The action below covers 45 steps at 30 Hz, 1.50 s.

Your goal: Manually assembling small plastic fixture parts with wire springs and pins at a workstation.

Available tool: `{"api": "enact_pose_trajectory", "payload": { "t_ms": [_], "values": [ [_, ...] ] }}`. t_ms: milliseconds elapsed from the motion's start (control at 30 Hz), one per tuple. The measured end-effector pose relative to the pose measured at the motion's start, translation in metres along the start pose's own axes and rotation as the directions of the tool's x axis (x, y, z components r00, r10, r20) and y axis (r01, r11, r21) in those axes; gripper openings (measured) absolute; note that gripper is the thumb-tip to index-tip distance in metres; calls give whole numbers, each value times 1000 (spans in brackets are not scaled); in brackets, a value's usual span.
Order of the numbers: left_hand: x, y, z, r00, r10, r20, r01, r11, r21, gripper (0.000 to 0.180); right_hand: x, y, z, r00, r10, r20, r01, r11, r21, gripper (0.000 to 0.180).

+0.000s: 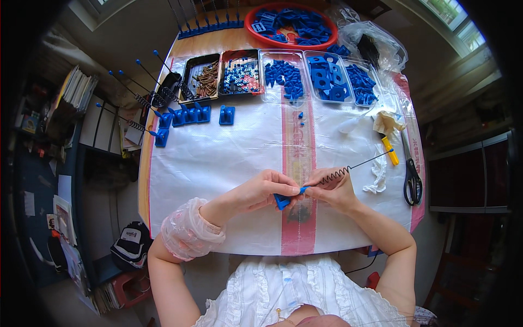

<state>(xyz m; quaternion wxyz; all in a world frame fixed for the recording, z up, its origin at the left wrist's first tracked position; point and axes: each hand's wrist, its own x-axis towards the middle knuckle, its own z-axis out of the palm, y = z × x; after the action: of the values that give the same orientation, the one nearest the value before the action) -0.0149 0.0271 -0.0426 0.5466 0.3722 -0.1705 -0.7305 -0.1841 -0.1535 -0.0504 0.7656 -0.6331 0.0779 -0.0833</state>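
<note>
Over the near middle of the table, my left hand (271,188) pinches a small blue plastic base (282,202) between thumb and fingers. Close against it, my right hand (336,192) is closed around the lower end of a black coil spring rod (335,175). The rod's straight part slants up to the right and ends in a blue tip (391,150). Where spring and base meet is partly covered by my fingers, so I cannot tell whether they are joined. Both hands almost touch.
Far side: a screw tray (199,100), a nut tray (239,95), clear boxes of blue parts (283,76), a red basin (291,47). Left: several blue bases (190,115), some with spring rods. Right: black scissors (413,188), a yellow-handled tool (390,151), crumpled tissue (377,177).
</note>
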Motion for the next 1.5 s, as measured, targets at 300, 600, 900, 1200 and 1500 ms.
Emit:
{"api": "enact_pose_trajectory", "payload": {
  "t_ms": [300,600,900,1200,1500],
  "values": [
    [0,-1,3,1000,17,-13,-17,999,35,23,-2,-4,1,1000,9,6,-9,1000,-27,13],
    [1,-6,-1,1000,27,-12,-26,998,65,21,-2,-3,0,1000,-14,25,15,999,-42,12],
    [1,-6,-1,998,60,3,-60,994,87,21,0,1,-4,1000,-20,16,21,999,-46,11],
    [-1,4,23,792,606,-74,-337,536,774,19,2,2,-3,986,-33,-165,28,999,-38,6],
    [0,0,28,721,691,-50,-294,370,881,12,0,0,-1,990,-11,-140,-1,996,-89,6]
  ]
}}
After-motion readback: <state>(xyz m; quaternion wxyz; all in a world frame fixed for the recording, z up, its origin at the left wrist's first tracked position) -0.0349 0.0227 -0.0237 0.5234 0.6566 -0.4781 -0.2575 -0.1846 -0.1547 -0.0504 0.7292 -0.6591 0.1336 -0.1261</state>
